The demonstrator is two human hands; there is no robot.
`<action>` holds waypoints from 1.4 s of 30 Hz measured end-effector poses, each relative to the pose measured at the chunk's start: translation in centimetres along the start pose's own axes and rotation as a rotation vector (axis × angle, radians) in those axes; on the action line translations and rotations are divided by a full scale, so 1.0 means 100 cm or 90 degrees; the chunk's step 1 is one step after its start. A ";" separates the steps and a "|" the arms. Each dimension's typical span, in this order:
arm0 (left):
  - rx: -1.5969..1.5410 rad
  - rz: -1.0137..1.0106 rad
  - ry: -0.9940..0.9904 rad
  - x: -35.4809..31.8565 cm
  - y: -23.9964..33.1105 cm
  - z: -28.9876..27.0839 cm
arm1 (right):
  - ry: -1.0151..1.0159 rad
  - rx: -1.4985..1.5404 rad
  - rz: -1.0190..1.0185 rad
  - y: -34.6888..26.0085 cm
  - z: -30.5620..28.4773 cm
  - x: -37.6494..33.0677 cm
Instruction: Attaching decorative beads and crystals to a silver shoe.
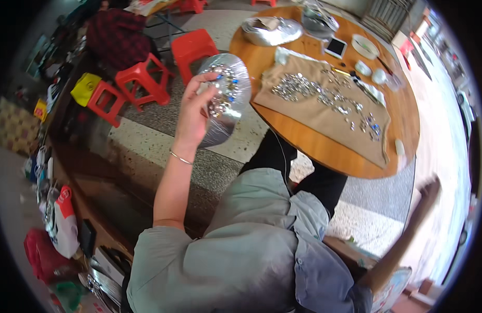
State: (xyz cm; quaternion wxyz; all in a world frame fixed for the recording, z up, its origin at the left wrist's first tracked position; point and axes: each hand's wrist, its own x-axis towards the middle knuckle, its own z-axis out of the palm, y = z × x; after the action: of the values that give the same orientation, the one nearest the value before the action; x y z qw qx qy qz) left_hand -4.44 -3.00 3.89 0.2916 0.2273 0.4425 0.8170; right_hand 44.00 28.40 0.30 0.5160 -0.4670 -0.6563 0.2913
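Observation:
My left hand (195,112), raised beside the table's left edge, is closed on a shiny silver oval plate (223,131). Clear and blue gems (229,92) lie in a cluster on the plate, around my fingertips. A brown knit piece (316,136) is spread over the round wooden table (298,152), with many clear gems (296,87) and a few blue ones across it. Out past the table's right edge, my right hand (431,189) is smeared by motion, so its fingers cannot be made out.
Foil-like silver dishes (272,32), a phone (335,47), a white bowl (365,47) and small cups stand at the table's far side. Red stools (194,49) are at the left, near a seated person in a checked shirt (116,39). A cluttered wooden bench (95,193) flanks my left.

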 end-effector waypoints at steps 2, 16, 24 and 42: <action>0.016 -0.027 -0.066 -0.002 -0.026 0.029 | -0.138 0.048 0.063 -0.093 0.075 -0.064; 0.207 -0.064 -0.269 -0.033 -0.051 0.085 | -0.466 -0.033 -0.481 -0.168 0.204 -0.122; 0.096 -0.127 -0.201 -0.038 -0.065 0.083 | -0.674 0.398 0.325 -0.162 0.185 -0.114; -0.078 -0.191 -0.186 -0.040 -0.059 0.085 | -0.577 0.807 0.379 -0.095 0.182 -0.126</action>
State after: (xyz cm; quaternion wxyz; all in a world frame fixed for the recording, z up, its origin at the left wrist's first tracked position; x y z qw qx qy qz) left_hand 5.41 1.89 2.63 0.4843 0.2567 0.3742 0.7480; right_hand 24.12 14.98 -2.02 0.2683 -0.0797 -0.3611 0.8895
